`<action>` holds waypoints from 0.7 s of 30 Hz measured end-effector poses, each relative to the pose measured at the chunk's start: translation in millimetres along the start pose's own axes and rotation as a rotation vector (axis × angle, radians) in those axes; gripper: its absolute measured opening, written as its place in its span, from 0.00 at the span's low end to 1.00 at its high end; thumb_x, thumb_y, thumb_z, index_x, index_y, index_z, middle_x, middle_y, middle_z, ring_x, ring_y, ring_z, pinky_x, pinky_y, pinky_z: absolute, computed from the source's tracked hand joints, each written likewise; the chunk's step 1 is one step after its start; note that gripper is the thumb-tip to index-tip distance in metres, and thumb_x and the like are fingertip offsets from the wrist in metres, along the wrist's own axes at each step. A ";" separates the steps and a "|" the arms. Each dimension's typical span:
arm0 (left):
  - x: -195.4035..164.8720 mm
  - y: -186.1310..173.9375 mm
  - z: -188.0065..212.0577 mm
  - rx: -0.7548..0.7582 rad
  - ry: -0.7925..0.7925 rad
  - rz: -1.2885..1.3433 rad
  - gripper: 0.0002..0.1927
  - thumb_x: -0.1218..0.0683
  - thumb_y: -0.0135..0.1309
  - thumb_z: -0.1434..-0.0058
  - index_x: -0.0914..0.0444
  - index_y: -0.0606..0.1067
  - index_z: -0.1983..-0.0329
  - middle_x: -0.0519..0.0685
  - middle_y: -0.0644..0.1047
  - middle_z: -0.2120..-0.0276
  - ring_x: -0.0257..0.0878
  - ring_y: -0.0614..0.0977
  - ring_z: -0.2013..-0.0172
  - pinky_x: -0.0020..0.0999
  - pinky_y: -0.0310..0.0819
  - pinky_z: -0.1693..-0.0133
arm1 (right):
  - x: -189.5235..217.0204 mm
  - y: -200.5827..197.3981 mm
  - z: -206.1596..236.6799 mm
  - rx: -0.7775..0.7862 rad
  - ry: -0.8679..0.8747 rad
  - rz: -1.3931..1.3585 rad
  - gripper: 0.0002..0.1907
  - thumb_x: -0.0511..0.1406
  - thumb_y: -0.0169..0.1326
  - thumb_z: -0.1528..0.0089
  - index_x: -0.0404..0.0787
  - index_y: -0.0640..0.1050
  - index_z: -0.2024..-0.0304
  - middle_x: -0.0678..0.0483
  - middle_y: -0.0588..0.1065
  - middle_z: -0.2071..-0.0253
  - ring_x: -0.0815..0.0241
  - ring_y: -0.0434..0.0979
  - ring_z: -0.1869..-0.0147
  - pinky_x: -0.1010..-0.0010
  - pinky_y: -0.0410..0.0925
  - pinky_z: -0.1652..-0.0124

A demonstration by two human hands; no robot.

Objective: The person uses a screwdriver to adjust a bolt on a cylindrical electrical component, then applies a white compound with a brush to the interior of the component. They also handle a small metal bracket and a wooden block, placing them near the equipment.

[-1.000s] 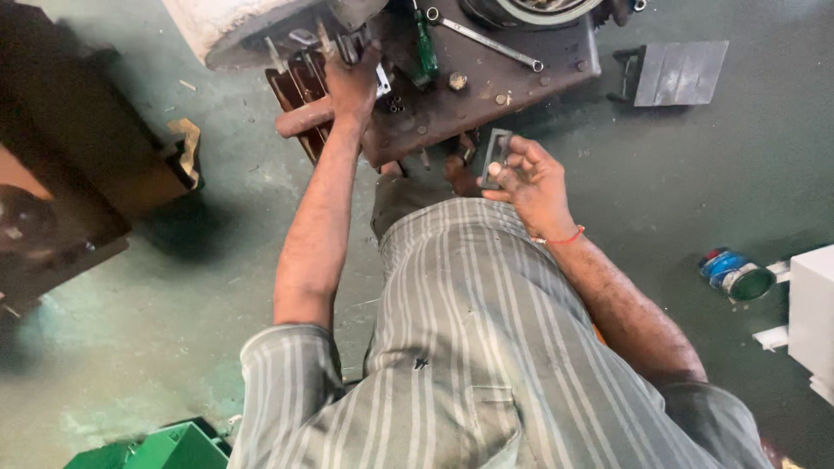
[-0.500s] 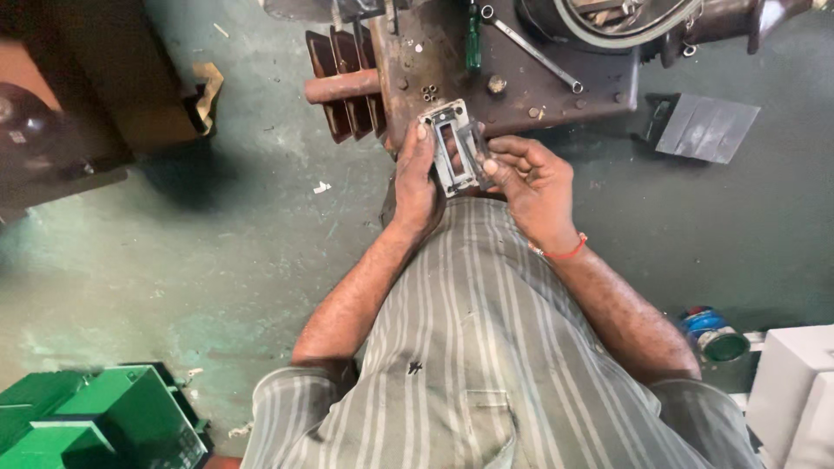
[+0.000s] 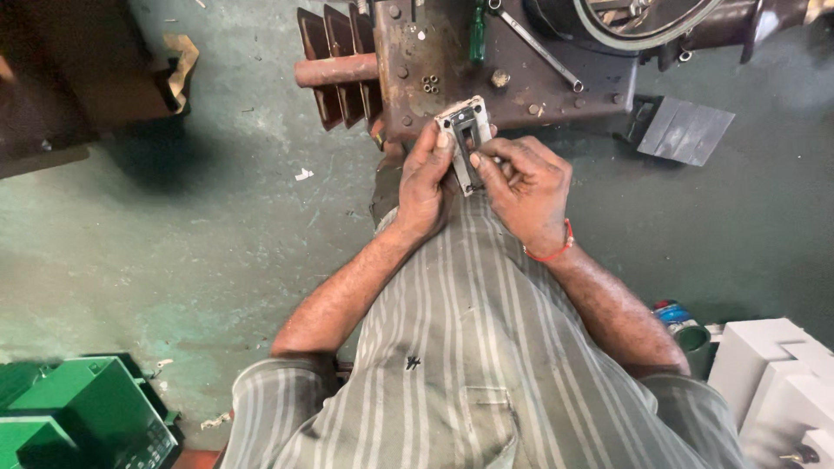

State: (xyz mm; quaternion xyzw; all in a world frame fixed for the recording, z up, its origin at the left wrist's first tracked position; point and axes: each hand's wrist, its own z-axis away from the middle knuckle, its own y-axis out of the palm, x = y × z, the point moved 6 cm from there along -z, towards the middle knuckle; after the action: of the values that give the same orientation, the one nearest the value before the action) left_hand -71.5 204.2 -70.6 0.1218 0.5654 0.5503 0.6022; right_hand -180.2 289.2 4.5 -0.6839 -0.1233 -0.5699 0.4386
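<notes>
From the head view, I see the left hand (image 3: 426,178) and the right hand (image 3: 526,191) both grasping 1 small rectangular metal frame (image 3: 466,139) in the upper middle of the frame, lifted just in front of the rusty machine base (image 3: 556,61); I judge the part is off the machine and being handled, with any fitting not yet done. The frame looks like thin grey metal with an open slot, the base is brown, pitted plate with bolt heads and a long spanner (image 3: 534,45) lying on it, and the floor (image 3: 174,243) is worn green concrete.
</notes>
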 end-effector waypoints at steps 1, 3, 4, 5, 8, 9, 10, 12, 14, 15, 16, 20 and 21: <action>0.5 0.0 0.1 -0.004 0.000 -0.026 0.23 0.50 0.44 0.21 0.67 0.62 0.28 0.60 0.75 0.38 0.46 0.77 0.38 0.44 0.70 0.33 | 1.7 -1.1 0.1 -0.011 -0.037 0.059 0.08 0.28 0.68 0.38 0.37 0.85 0.56 0.54 0.75 0.69 0.68 0.69 0.73 0.74 0.63 0.72; -0.6 1.9 0.0 0.015 0.059 -0.116 0.23 0.55 0.48 0.24 0.66 0.61 0.28 0.58 0.74 0.38 0.45 0.76 0.36 0.43 0.69 0.32 | 5.6 -3.9 1.2 -0.060 -0.136 0.073 0.09 0.28 0.68 0.38 0.38 0.83 0.55 0.53 0.73 0.66 0.67 0.70 0.69 0.72 0.63 0.69; -0.5 2.9 -0.1 0.023 0.088 -0.162 0.24 0.58 0.50 0.25 0.65 0.61 0.29 0.57 0.73 0.38 0.45 0.76 0.36 0.43 0.69 0.32 | 7.1 -5.1 2.2 -0.082 -0.184 0.079 0.10 0.28 0.68 0.38 0.38 0.83 0.55 0.53 0.73 0.65 0.66 0.71 0.67 0.71 0.64 0.67; 0.6 2.6 -0.4 0.016 0.085 -0.166 0.24 0.58 0.51 0.25 0.65 0.61 0.29 0.57 0.74 0.38 0.44 0.77 0.36 0.42 0.69 0.32 | 4.6 -4.4 2.3 -0.079 -0.156 0.079 0.10 0.28 0.69 0.38 0.37 0.83 0.55 0.52 0.73 0.64 0.66 0.70 0.67 0.71 0.64 0.68; 3.0 0.8 -2.5 -0.035 0.086 -0.196 0.24 0.58 0.53 0.25 0.66 0.63 0.29 0.57 0.77 0.41 0.43 0.78 0.39 0.40 0.72 0.35 | -0.9 -4.0 4.0 -0.067 -0.110 0.039 0.10 0.28 0.69 0.38 0.36 0.83 0.55 0.52 0.72 0.59 0.66 0.72 0.63 0.73 0.68 0.65; 2.1 -0.8 -3.5 -0.074 0.097 -0.216 0.24 0.58 0.54 0.26 0.66 0.63 0.30 0.56 0.77 0.42 0.43 0.79 0.41 0.39 0.73 0.38 | -1.0 -4.2 5.1 -0.060 -0.126 -0.002 0.11 0.27 0.69 0.37 0.36 0.82 0.53 0.51 0.72 0.56 0.65 0.75 0.59 0.74 0.71 0.62; 1.3 -1.8 -4.6 -0.112 0.107 -0.234 0.24 0.58 0.55 0.27 0.66 0.64 0.30 0.56 0.77 0.44 0.42 0.79 0.44 0.39 0.74 0.40 | -1.6 -4.8 6.4 -0.052 -0.141 -0.041 0.12 0.27 0.68 0.37 0.36 0.81 0.52 0.51 0.71 0.53 0.64 0.77 0.55 0.74 0.74 0.59; 1.8 -3.9 -7.2 -0.192 0.092 -0.122 0.20 0.57 0.56 0.27 0.67 0.68 0.36 0.57 0.78 0.47 0.45 0.81 0.46 0.41 0.79 0.44 | -9.6 -4.0 8.9 0.001 -0.080 -0.144 0.19 0.27 0.67 0.37 0.34 0.77 0.45 0.49 0.71 0.47 0.62 0.77 0.50 0.73 0.78 0.52; 2.1 -3.5 -9.7 -0.251 0.082 -0.046 0.18 0.56 0.57 0.28 0.68 0.70 0.40 0.58 0.79 0.49 0.46 0.83 0.48 0.42 0.81 0.46 | -21.1 -0.8 12.3 0.075 0.002 -0.251 0.25 0.27 0.66 0.37 0.33 0.73 0.40 0.49 0.70 0.42 0.61 0.78 0.45 0.71 0.80 0.49; 2.3 -2.1 -11.0 -0.267 0.078 -0.027 0.17 0.56 0.57 0.29 0.68 0.71 0.41 0.58 0.80 0.49 0.46 0.83 0.48 0.42 0.82 0.47 | -28.4 1.8 14.3 0.119 0.054 -0.305 0.27 0.27 0.66 0.38 0.32 0.71 0.38 0.49 0.70 0.40 0.60 0.78 0.42 0.71 0.80 0.49; 3.6 -0.5 -11.9 -0.286 0.071 -0.006 0.17 0.55 0.57 0.30 0.68 0.71 0.43 0.58 0.80 0.49 0.46 0.83 0.48 0.42 0.83 0.47 | -36.1 4.5 17.1 0.165 0.109 -0.357 0.29 0.27 0.65 0.38 0.32 0.68 0.37 0.49 0.70 0.39 0.60 0.79 0.39 0.70 0.80 0.49; 8.6 5.8 -14.2 -0.327 0.053 0.057 0.18 0.54 0.57 0.30 0.68 0.71 0.42 0.59 0.80 0.50 0.47 0.83 0.48 0.43 0.83 0.48 | -59.6 12.6 25.5 0.200 0.203 -0.695 0.29 0.26 0.62 0.35 0.33 0.67 0.33 0.48 0.74 0.40 0.61 0.77 0.37 0.69 0.76 0.42; 9.6 6.8 -14.5 -0.330 0.052 0.063 0.18 0.54 0.57 0.30 0.68 0.71 0.42 0.58 0.80 0.50 0.47 0.83 0.48 0.43 0.83 0.48 | -64.7 14.1 27.1 0.205 0.223 -0.719 0.27 0.26 0.61 0.34 0.33 0.68 0.34 0.48 0.75 0.41 0.61 0.78 0.39 0.69 0.77 0.44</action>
State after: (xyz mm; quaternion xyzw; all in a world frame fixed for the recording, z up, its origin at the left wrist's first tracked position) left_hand -89.3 207.4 -75.4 0.0248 0.4787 0.6573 0.5815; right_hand -173.2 322.5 -58.6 -0.4837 -0.3629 -0.7427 0.2875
